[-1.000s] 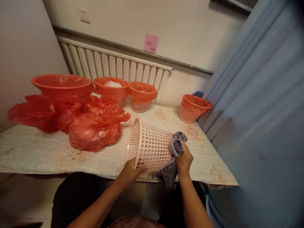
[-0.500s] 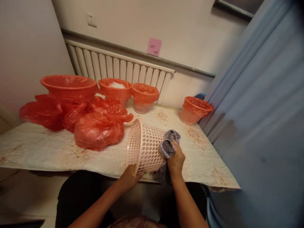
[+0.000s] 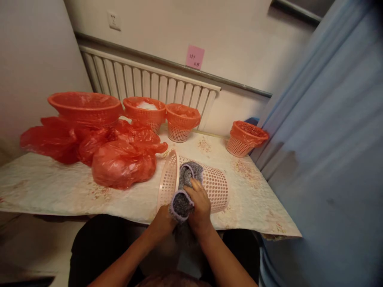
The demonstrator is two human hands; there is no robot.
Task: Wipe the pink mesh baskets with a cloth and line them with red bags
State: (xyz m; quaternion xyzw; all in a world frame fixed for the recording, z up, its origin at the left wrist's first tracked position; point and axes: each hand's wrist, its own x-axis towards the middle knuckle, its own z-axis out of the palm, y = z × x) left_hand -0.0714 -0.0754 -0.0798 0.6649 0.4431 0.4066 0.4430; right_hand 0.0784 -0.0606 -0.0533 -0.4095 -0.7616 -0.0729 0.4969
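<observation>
A pale pink perforated plastic wastebasket (image 3: 216,187) lies on its side at the table's front edge, its mouth facing left. My left hand (image 3: 164,223) grips its rim from below; the cloth hides some of the fingers. Closed on a grey cleaning cloth (image 3: 191,175) with a light purple edge, my right hand (image 3: 200,205) presses it against the basket's outer side near the rim. Part of the cloth hangs below the table edge. Just left of the basket sits a tied red plastic bag (image 3: 124,163).
More red bags (image 3: 56,139) lie at the left. Behind them stand a large red-lined basket (image 3: 85,107) and two smaller lined baskets (image 3: 179,131). Another lined basket (image 3: 239,143) is at the back right, by a blue curtain (image 3: 323,159). A patterned cloth covers the table (image 3: 257,207).
My right hand has slid the cloth leftward along the basket, from its base end to near the rim. The left hand stays at the rim.
</observation>
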